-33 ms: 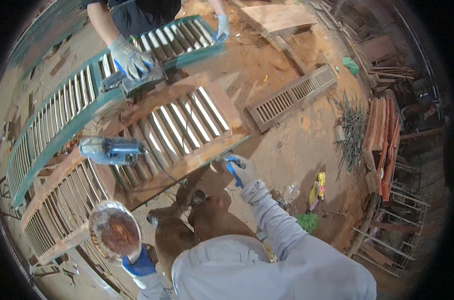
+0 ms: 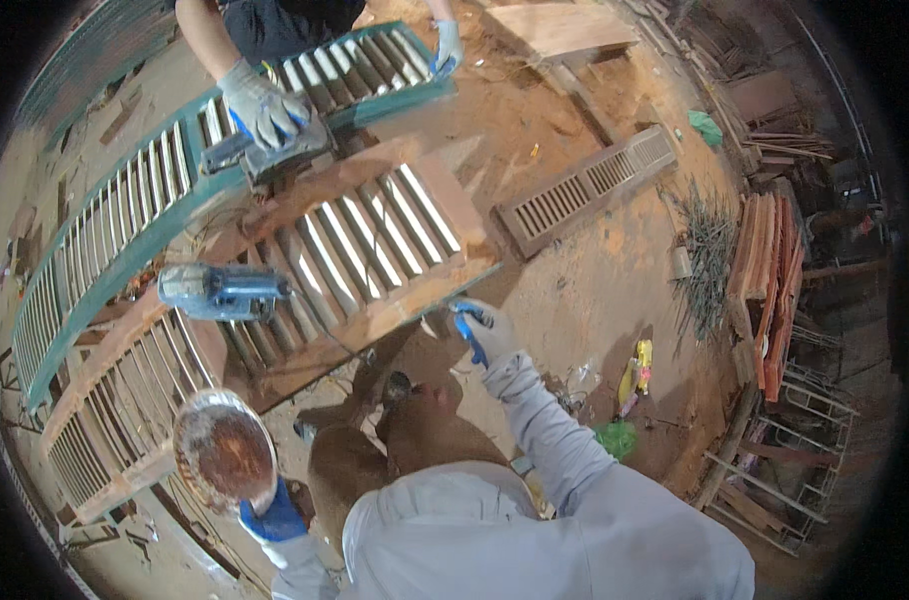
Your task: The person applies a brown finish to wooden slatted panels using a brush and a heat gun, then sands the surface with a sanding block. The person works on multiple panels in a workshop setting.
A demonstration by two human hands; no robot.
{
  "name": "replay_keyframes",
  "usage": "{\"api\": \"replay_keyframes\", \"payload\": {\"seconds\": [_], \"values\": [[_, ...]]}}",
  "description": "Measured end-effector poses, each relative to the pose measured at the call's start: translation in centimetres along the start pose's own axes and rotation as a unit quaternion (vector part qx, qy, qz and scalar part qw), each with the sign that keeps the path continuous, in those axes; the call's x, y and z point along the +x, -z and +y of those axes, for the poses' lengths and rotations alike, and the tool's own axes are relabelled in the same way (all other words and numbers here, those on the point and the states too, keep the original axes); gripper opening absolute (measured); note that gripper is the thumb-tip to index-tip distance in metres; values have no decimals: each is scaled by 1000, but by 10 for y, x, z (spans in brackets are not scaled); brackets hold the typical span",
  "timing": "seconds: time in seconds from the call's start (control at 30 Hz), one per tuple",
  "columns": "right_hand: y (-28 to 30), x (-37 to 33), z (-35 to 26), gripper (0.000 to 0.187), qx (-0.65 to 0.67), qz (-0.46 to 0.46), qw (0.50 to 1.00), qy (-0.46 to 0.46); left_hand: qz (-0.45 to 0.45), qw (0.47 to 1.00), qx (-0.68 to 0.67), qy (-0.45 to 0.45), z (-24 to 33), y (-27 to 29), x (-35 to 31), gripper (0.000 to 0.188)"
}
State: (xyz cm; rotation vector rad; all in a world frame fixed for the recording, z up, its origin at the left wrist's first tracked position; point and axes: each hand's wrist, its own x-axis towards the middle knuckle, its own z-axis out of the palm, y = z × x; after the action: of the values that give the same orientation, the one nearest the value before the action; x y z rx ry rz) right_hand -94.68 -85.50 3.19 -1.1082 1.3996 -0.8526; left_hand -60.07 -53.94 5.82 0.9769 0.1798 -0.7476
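In my left hand (image 2: 277,518), gloved in blue and white, is a round metal bowl (image 2: 197,420) with reddish-brown matter in it. My fingers grip its near rim, beside the left end of a brown louvred wooden panel (image 2: 445,195). My right hand (image 2: 490,335), in a similar glove, is closed just off the panel's near right edge. Whatever lies in its fingers is too hidden to name. A blue power tool (image 2: 223,292) rests on the panel, its cable trailing over the slats.
Across from me, a co-worker's gloved hand (image 2: 265,110) presses a sander (image 2: 290,150) on a green-edged louvred panel (image 2: 125,255). A smaller louvred panel (image 2: 540,205) lies at the right. Farther right stand a bundle of thin sticks (image 2: 703,255) and stacked reddish boards (image 2: 760,285).
The bowl and my left hand have shifted slightly left and upward. My right hand has moved up a little. The co-worker's sander hand has barely moved.
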Motion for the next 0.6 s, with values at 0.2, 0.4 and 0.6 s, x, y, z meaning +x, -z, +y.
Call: {"api": "replay_keyframes", "payload": {"seconds": [0.2,0.4,0.6], "values": [[-43,-9,-53,26,4,-34,998,-62,52,994,83,-39,-12,9,79,52],[-160,-57,-62,21,-105,-178,965,164,43,997,7,56,-15,41,140,37],[-308,-91,-97,5,-423,-228,754,448,36,980,92,173,5,31,120,36]]}}
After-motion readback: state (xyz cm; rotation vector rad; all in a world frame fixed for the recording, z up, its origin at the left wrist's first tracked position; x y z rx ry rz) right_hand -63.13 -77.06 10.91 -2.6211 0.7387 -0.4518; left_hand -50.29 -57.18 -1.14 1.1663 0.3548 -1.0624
